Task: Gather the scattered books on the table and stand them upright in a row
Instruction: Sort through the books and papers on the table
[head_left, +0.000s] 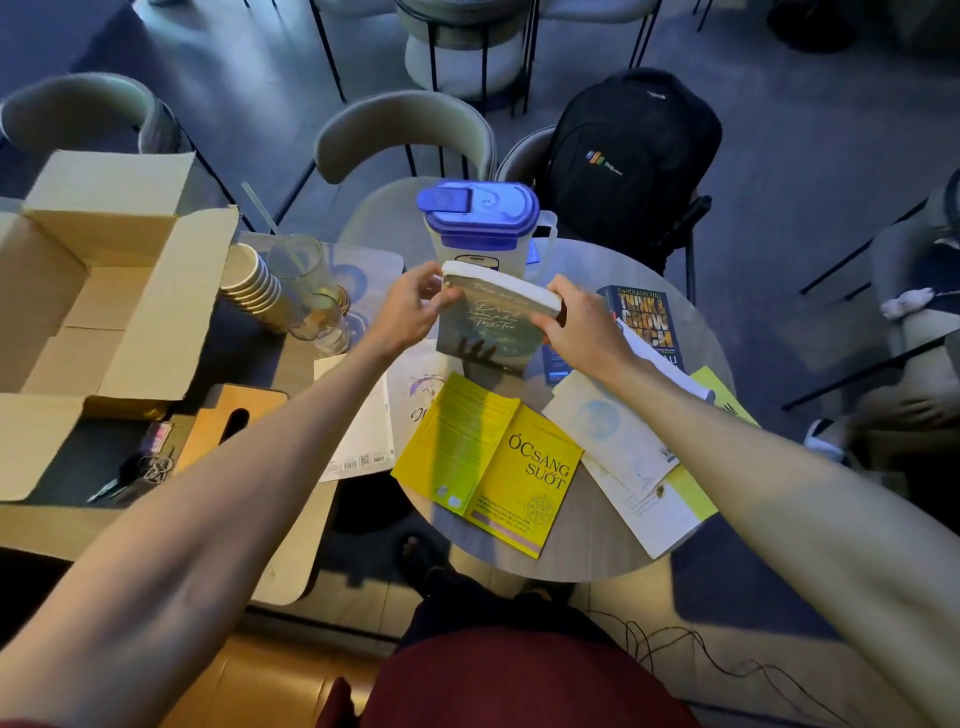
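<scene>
A grey-green book (491, 330) stands upright near the far side of the round table (576, 558), just in front of the pitcher. My left hand (410, 304) grips its top left corner and my right hand (576, 322) holds its top right corner. A yellow book (493, 460) lies open, cover up, at the table's front. A dark blue book (644, 317) lies flat at the right, partly under my right wrist. A pale white book (610, 441) and a yellow-green one (691, 496) lie overlapped at the right front. A white book (363, 436) lies at the left edge.
A clear pitcher with a blue lid (480, 221) stands behind the held book. Glasses (306, 283) and stacked paper cups (252, 288) sit to the left, next to an open cardboard box (98, 291). Chairs and a black backpack (631, 156) ring the far side.
</scene>
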